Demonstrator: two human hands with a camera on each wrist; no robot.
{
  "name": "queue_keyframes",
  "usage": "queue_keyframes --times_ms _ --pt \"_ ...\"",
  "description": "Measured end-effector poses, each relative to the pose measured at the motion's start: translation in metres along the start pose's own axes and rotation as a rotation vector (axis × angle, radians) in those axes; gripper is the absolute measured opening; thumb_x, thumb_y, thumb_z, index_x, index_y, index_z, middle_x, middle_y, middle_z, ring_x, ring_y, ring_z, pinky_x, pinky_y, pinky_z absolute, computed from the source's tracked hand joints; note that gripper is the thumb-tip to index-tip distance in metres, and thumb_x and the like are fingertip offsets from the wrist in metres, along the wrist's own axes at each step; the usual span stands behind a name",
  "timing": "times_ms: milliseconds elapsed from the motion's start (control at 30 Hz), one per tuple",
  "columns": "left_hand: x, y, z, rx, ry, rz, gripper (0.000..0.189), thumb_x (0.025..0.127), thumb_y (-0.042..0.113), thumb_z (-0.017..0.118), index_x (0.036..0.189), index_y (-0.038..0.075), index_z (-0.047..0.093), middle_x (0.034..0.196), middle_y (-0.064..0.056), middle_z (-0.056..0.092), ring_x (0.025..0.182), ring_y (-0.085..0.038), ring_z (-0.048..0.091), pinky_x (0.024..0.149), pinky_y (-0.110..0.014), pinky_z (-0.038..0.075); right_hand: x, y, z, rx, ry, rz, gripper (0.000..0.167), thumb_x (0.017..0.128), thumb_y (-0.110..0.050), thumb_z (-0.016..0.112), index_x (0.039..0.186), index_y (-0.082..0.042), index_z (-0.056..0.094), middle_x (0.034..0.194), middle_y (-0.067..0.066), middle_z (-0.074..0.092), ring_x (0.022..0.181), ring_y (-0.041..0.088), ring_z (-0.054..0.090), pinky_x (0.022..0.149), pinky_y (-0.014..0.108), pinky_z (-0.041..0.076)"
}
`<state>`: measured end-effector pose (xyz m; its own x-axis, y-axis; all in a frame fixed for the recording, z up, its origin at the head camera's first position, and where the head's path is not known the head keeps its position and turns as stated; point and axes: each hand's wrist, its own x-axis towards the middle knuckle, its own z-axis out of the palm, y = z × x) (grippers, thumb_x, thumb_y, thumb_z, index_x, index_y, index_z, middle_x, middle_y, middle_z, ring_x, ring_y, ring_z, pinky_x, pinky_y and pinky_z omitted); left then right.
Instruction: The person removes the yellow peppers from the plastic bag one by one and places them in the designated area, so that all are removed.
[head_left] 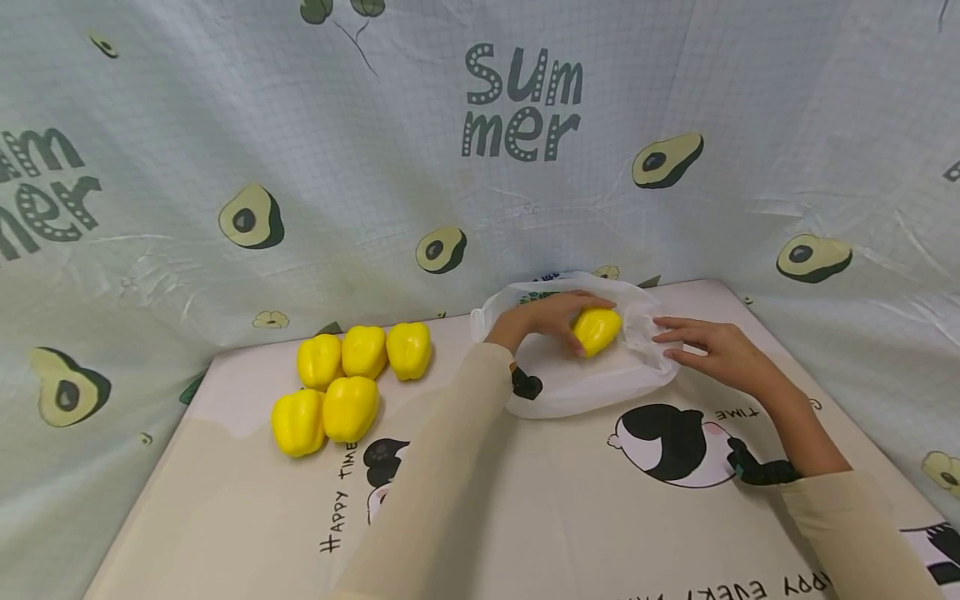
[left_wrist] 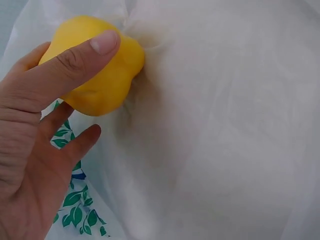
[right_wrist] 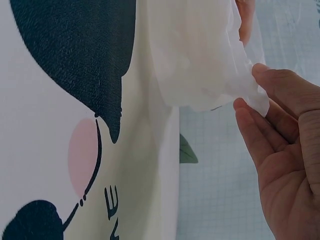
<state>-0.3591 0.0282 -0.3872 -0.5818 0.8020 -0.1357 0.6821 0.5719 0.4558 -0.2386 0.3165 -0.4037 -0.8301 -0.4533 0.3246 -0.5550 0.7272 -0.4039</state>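
A yellow bell pepper (head_left: 598, 331) is gripped in my left hand (head_left: 553, 319), over the open mouth of a white plastic bag (head_left: 577, 398). In the left wrist view the thumb lies across the pepper (left_wrist: 95, 95), and the bag's pale inner side fills the area beside it. Green leaf print shows on the bag beyond the fingers. My right hand (head_left: 716, 354) is at the bag's right side. The right wrist view shows its thumb and fingers pinching the bag's thin edge (right_wrist: 262, 102).
Several yellow bell peppers (head_left: 350, 408) stand grouped on the table's left side. The tabletop cover (head_left: 570, 517) carries cartoon faces and lettering. A hanging sheet (head_left: 360, 183) printed with avocados closes off the back and sides.
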Motion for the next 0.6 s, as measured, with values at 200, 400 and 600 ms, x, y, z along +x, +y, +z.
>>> queue_keyframes --times_ms 200,400,600 --pt "-0.007 0.004 -0.005 -0.003 -0.015 0.0 0.087 0.083 0.028 0.085 0.155 0.016 0.038 0.158 -0.002 0.039 0.137 -0.016 0.038 0.118 -0.027 0.03 0.0 0.001 0.0 -0.024 0.013 -0.024 0.028 0.093 -0.016 0.075 0.12 -0.01 0.076 0.141 0.015 0.061 0.129 0.042 0.055 0.099 0.057 0.05" --pt "-0.023 0.019 -0.019 -0.006 -0.061 0.008 0.084 0.081 0.034 0.086 0.151 0.016 0.042 0.15 0.0 0.045 0.129 -0.015 0.042 0.112 -0.025 0.037 -0.001 0.001 0.004 -0.035 0.024 -0.02 0.026 0.094 -0.017 0.074 0.12 -0.011 0.076 0.141 0.013 0.062 0.128 0.04 0.056 0.098 0.053 0.052" --pt "-0.043 0.042 -0.034 0.025 -0.08 0.032 0.085 0.082 0.035 0.086 0.151 0.013 0.041 0.146 -0.002 0.047 0.126 -0.016 0.044 0.109 -0.025 0.04 -0.005 0.0 0.007 -0.024 0.032 -0.027 0.026 0.094 -0.015 0.073 0.119 -0.009 0.075 0.14 0.016 0.061 0.126 0.041 0.058 0.095 0.054 0.053"
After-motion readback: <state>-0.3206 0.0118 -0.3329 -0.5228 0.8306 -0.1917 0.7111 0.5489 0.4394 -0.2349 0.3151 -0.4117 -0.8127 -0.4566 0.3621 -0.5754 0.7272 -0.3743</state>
